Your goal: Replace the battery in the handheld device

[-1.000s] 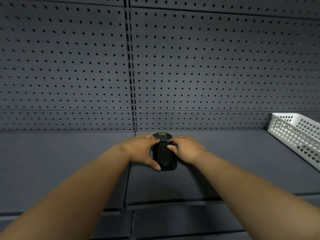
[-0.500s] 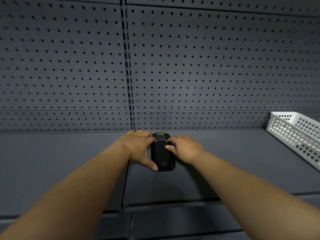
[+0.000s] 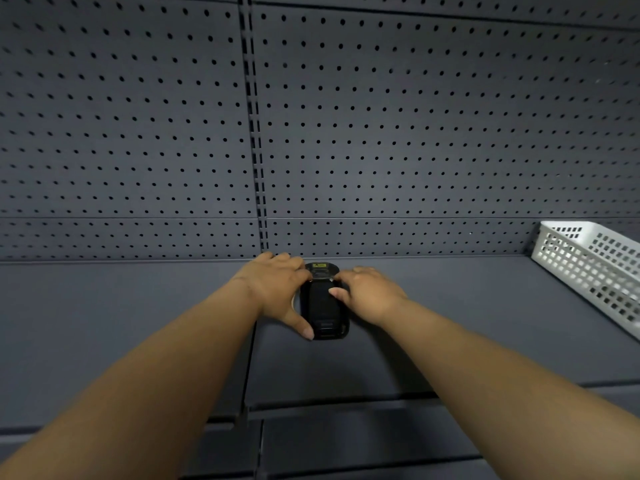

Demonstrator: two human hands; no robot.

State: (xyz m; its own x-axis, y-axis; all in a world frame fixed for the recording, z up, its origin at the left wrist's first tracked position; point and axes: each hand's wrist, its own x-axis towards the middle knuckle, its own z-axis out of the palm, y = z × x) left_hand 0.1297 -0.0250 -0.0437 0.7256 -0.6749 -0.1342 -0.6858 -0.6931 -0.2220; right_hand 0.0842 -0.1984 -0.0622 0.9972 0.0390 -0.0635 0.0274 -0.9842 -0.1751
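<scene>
The handheld device lies flat on the shelf between both hands, long axis pointing away from the person. The left hand clasps its left edge, thumb reaching the near corner. The right hand presses fingertips on its right edge. Both are equally near.
</scene>
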